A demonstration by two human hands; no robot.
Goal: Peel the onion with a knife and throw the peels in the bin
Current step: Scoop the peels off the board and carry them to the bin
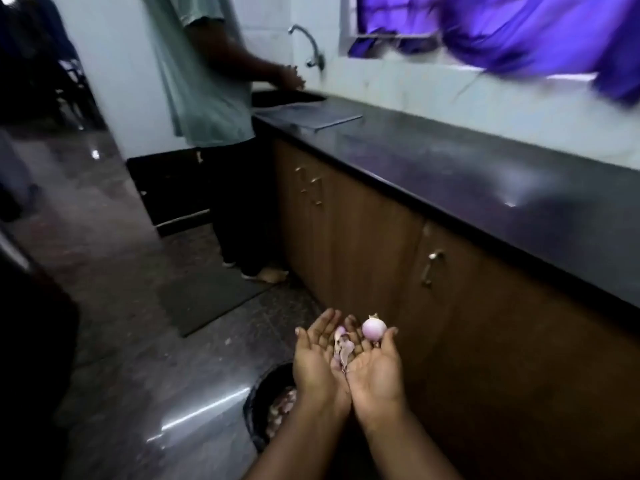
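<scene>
My left hand [317, 358] and my right hand [375, 367] are cupped together, palms up, above the floor. Pale purple onion peels [343, 348] lie in the hollow between the two palms. A peeled pinkish onion [374, 328] rests on the fingers of my right hand. Below and left of my wrists stands a black round bin [258, 407] on the floor, with peels visible inside it. No knife is in view.
A dark countertop [467, 168] runs along the right over brown cabinet doors [363, 244]. Another person [207, 98] stands at the sink under a tap [308, 43]. A cutting board [311, 116] lies on the counter. A dark mat [207, 299] lies on the glossy floor.
</scene>
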